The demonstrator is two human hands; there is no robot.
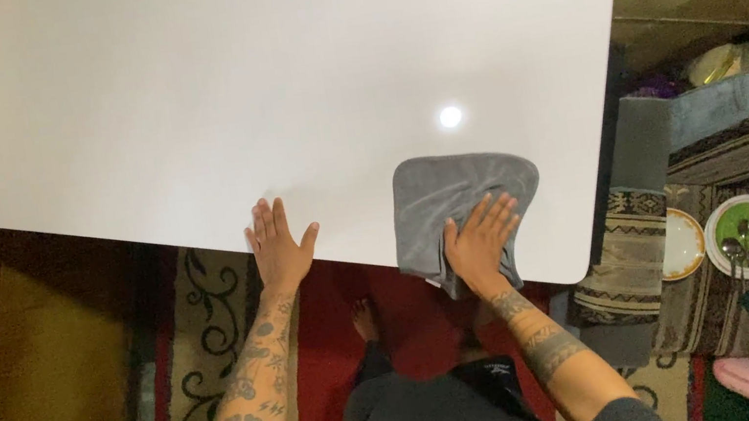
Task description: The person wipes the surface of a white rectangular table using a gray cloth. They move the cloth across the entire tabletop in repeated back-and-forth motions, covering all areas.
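Both hands lie flat with fingers spread at the near edge of the white tabletop (180, 101), the right hand (479, 244) pressing the grey cloth (452, 199), which spreads far and left from it, the left hand (279, 246) bare beside it.

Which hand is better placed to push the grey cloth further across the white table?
Likely the right hand: it already lies flat on the grey cloth. The left hand rests on the bare table edge, apart from the cloth.
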